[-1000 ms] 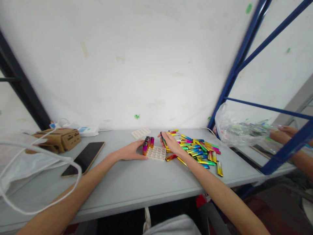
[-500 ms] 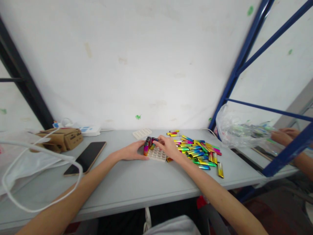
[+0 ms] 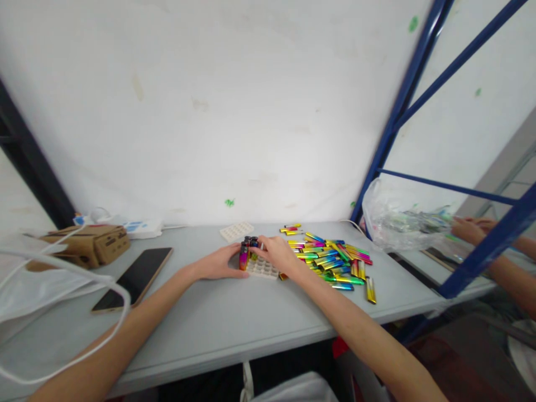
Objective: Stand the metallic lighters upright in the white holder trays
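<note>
A pale tray (image 3: 263,270) with rows of square holes lies in front of me. Shiny multicoloured lighters (image 3: 243,258) with black tops stand upright in its left end. My left hand (image 3: 218,263) curves round that end, thumb at the near edge and fingers behind the lighters, steadying the tray. Over the tray, my right hand (image 3: 278,254) has its fingers closed at the standing group, on what looks like a lighter mostly hidden by the fingers. Just right of it spreads a loose pile of metallic lighters (image 3: 329,261).
Another pale tray (image 3: 237,230) lies by the wall. To the left are a phone (image 3: 136,279), a cardboard box (image 3: 100,245) and a looped white cable (image 3: 121,312). Beyond the blue frame (image 3: 385,139) at right are a plastic bag (image 3: 389,223) and another person's hands (image 3: 473,230).
My right hand has moved slightly left over the tray, closer to the standing lighters. The left hand stays round the tray's end. The whole view has shifted a little.
</note>
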Action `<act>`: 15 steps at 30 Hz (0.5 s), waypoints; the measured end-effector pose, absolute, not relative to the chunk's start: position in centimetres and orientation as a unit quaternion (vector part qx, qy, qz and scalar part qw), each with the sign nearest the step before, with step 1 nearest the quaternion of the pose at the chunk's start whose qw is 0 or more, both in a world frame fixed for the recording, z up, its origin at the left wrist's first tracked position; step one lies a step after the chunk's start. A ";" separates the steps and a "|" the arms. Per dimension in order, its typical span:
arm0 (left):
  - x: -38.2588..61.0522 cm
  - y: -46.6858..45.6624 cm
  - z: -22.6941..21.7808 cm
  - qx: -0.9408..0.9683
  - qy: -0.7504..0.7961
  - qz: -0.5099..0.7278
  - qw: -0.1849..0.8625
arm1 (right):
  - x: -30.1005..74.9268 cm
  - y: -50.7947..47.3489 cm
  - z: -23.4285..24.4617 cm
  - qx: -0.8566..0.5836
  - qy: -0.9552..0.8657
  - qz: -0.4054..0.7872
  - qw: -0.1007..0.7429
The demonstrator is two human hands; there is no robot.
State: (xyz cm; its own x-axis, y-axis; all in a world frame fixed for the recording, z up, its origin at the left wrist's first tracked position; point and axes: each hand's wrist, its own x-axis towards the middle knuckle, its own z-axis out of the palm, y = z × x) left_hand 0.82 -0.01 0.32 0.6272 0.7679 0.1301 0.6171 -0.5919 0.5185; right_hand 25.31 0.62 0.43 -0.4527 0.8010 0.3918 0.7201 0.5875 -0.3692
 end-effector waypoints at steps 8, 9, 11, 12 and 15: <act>0.8 0.0 0.3 0.869 0.400 0.182 0.226 | 31.4 4.3 1.0 -0.481 -0.820 0.017 0.308; 0.8 0.1 0.2 0.869 0.402 0.182 0.223 | 32.4 5.3 1.3 -0.502 -0.813 0.000 0.295; 0.7 0.2 0.1 0.869 0.404 0.182 0.218 | 34.1 7.4 2.0 -0.538 -0.808 -0.043 0.236; 0.7 0.3 0.0 0.870 0.405 0.183 0.215 | 34.6 8.4 2.2 -0.541 -0.818 -0.061 0.187; 0.6 0.4 -0.1 0.872 0.405 0.181 0.208 | 35.2 10.6 2.1 -0.544 -0.824 -0.077 0.137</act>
State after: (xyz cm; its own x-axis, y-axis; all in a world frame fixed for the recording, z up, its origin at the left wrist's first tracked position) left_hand 0.60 0.41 -0.12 0.6066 0.7815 0.1462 0.6310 -0.5851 0.5093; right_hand 35.21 10.60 2.14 -0.3709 0.8754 0.3099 0.9176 0.3968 -0.0225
